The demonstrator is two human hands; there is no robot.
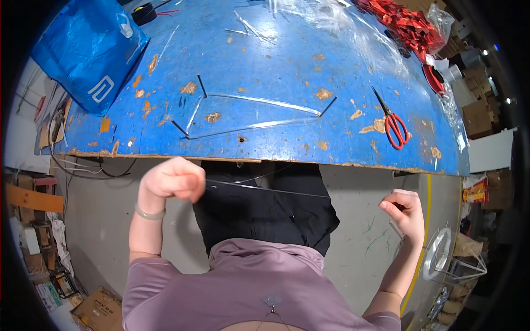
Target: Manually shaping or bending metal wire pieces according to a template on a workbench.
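My left hand [175, 179] is closed in front of the table edge, with a thin clear strand [265, 188] coming out of its fingers. That strand runs nearly straight over my lap toward my right hand [406, 212], whose thumb and fingers are pinched together. Against the grey floor its right part fades from sight; it lines up with the right fingertips, and a pale strip shows below that hand. On the table, a clear band [259, 101] loops around three upright black pins [202, 86]. Red-handled scissors [395, 128] lie to their right.
A blue bag [91, 49] stands at the table's left. Loose clear strips [254, 28] lie farther back on the blue tabletop [265, 66]. Red shiny foil [400, 25] and clear plastic sit at the far right. Below on the right is a white wire-framed reel [439, 254].
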